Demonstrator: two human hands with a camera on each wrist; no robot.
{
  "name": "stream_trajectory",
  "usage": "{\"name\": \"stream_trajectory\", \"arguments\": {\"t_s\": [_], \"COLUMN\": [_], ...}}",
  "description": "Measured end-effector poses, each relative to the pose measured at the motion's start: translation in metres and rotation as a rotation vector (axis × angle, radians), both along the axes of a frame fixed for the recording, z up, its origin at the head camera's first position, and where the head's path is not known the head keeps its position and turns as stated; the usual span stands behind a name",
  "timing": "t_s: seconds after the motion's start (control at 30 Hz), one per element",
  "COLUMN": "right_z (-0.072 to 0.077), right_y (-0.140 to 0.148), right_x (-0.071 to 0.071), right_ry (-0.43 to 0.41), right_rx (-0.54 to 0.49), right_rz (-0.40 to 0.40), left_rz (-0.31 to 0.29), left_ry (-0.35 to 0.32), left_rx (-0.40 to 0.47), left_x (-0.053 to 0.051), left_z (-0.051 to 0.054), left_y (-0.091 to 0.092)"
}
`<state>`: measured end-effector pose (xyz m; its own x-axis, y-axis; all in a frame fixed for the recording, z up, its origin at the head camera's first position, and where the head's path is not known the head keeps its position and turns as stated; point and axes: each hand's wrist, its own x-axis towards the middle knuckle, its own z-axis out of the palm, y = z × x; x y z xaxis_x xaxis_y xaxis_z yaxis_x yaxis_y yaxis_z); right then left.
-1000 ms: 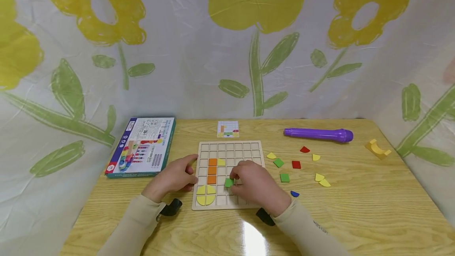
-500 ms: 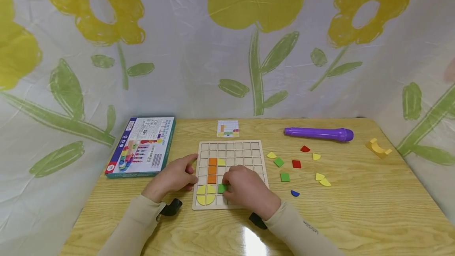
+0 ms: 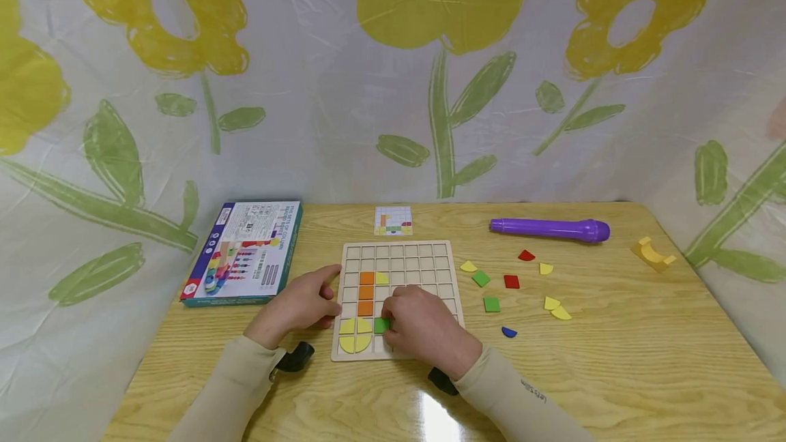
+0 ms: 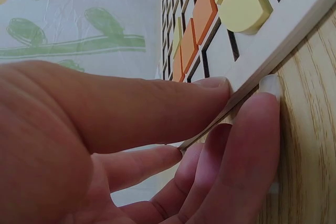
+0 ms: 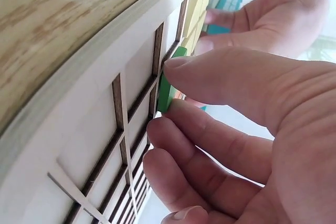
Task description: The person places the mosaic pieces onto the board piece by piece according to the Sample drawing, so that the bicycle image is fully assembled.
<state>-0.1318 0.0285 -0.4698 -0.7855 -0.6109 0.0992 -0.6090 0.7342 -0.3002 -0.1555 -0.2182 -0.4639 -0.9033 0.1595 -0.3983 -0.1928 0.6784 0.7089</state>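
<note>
A wooden grid board (image 3: 398, 251) lies on the table with orange square tiles (image 3: 366, 292) and yellow quarter-circle tiles (image 3: 347, 344) in its left part. My right hand (image 3: 426, 326) is over the lower middle of the board. Its thumb and index finger pinch a green square tile (image 5: 167, 90), which sits at a slight tilt over a cell beside the yellow circle. At the left side of the board, my left hand (image 3: 302, 302) rests its straight thumb (image 4: 205, 88) on the rim. The index finger reaches the edge farther back; the other fingers bend below the rim.
Loose green, red, yellow and blue tiles (image 3: 491, 304) lie right of the board. A pattern card (image 3: 394, 221) is behind it, with a purple toy microphone (image 3: 549, 230) at back right. A box (image 3: 242, 251) stands at left and a yellow arch piece (image 3: 653, 255) at far right.
My right hand has moved left and slightly down with the green square tile, bringing it to the cell next to the yellow circle. The left hand has stayed at the board's edge.
</note>
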Motion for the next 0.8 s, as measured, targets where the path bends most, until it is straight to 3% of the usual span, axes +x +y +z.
{"name": "stream_trajectory", "arguments": {"t_s": [0.8], "right_z": [-0.0001], "right_y": [-0.0008], "right_x": [0.0006], "right_ry": [0.039], "right_rx": [0.019], "right_rz": [0.006], "left_rz": [-0.008], "left_ry": [0.008], "left_rx": [-0.01], "left_x": [-0.0002], "left_z": [-0.001], "left_y": [-0.0005]}}
